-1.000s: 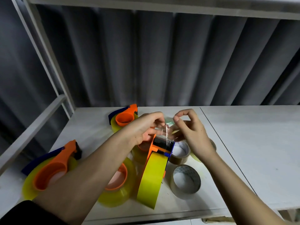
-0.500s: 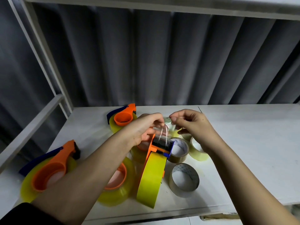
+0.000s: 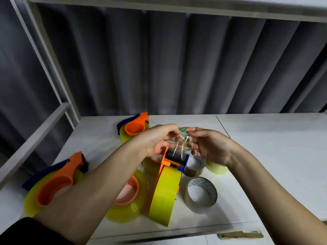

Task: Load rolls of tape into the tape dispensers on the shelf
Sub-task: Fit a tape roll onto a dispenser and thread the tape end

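Both hands (image 3: 185,144) raised, fingertips pinched together

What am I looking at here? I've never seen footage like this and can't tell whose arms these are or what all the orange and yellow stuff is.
This is filmed by a camera on a person's head, looking down at their own arms. On the white shelf lie yellow tape rolls in orange dispensers, plus loose rolls such as the clear roll. The dispenser in the middle stands upright with a yellow roll loaded. The left hand and right hand both pinch the clear tape end pulled up from that dispenser's front.
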Demonstrator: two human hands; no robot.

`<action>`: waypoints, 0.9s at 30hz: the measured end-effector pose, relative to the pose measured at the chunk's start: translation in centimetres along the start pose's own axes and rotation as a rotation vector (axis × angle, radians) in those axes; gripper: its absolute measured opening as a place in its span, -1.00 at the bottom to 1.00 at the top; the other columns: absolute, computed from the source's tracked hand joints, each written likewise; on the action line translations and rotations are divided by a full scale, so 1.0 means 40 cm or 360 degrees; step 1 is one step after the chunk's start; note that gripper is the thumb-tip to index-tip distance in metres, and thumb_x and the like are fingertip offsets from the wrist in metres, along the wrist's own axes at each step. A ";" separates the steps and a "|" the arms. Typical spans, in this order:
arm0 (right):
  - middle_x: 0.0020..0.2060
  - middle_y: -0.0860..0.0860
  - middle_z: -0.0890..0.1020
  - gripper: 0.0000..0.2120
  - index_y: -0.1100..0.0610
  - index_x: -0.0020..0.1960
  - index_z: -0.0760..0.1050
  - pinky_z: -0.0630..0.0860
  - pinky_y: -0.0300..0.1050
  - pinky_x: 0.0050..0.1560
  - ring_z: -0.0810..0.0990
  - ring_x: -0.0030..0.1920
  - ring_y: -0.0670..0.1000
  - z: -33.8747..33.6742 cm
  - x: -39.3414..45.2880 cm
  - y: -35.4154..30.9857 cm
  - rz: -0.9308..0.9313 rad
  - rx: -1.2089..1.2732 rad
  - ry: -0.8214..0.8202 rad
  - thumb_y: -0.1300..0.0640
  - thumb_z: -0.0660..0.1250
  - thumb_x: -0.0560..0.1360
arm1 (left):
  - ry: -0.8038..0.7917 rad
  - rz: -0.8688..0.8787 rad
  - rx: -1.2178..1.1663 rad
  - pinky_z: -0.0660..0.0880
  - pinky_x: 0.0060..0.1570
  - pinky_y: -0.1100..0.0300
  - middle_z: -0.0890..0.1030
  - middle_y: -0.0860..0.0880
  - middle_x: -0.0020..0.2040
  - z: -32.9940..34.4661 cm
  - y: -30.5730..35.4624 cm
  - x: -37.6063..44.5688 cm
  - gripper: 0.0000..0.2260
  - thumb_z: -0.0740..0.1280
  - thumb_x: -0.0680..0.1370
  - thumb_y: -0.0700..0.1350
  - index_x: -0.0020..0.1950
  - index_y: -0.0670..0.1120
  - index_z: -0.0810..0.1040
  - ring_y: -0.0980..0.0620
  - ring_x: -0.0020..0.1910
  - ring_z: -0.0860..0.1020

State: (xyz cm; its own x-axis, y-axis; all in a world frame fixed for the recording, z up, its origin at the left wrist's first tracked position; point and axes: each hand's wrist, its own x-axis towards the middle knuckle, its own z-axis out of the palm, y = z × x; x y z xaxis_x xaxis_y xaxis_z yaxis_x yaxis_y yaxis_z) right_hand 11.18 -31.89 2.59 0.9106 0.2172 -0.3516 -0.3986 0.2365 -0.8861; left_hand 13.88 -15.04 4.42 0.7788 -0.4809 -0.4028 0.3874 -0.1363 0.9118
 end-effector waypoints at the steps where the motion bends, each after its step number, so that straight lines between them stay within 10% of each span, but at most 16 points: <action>1: -0.39 -0.03 0.52 -0.86 0.09 -0.03 0.49 0.39 -0.27 -0.40 0.48 -0.41 -0.10 0.002 -0.001 0.003 -0.0087 -0.0120 0.0057 0.26 0.18 0.58 | -0.0014 -0.0010 -0.0033 0.49 -0.50 0.35 0.57 -0.07 -0.17 0.002 0.001 0.002 -0.94 0.22 0.52 -0.18 -0.07 -0.14 0.47 0.03 -0.28 0.57; 11: -0.25 -0.09 0.62 -0.88 0.06 -0.09 0.53 0.49 -0.16 -0.16 0.56 -0.25 -0.12 0.015 -0.030 0.034 -0.0907 -0.1536 0.0605 0.02 0.34 0.54 | -0.0027 0.0024 -0.0053 0.54 -0.41 0.36 0.52 -0.12 -0.11 0.005 -0.007 0.014 -0.89 0.20 0.52 -0.17 -0.03 -0.18 0.47 -0.01 -0.18 0.53; 17: -0.25 -0.05 0.62 -0.91 0.13 -0.10 0.53 0.44 -0.37 -0.19 0.57 -0.22 -0.14 0.030 -0.047 0.036 -0.1067 -0.0939 0.0411 0.14 0.32 0.56 | -0.0004 0.0019 -0.0042 0.54 -0.24 0.26 0.53 -0.13 -0.10 0.003 -0.011 0.021 -0.85 0.20 0.51 -0.16 0.01 -0.19 0.48 -0.02 -0.17 0.52; 27: -0.22 -0.19 0.59 -0.83 -0.04 -0.06 0.50 0.55 -0.10 -0.20 0.57 -0.19 -0.17 0.025 -0.041 0.051 -0.1384 -0.1847 0.0628 0.09 0.48 0.44 | -0.0002 -0.0048 0.0019 0.50 -0.19 0.24 0.53 -0.14 -0.12 0.004 -0.003 0.021 -0.79 0.14 0.52 -0.16 0.06 -0.22 0.45 -0.01 -0.21 0.51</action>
State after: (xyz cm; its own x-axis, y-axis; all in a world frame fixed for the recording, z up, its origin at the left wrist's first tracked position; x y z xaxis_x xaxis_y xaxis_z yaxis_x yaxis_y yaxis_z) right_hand 8.79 -30.83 1.66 0.8564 0.1008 0.5063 0.4007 -0.7482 -0.5288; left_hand 14.40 -15.58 3.98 0.7662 -0.4776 -0.4300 0.4048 -0.1611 0.9001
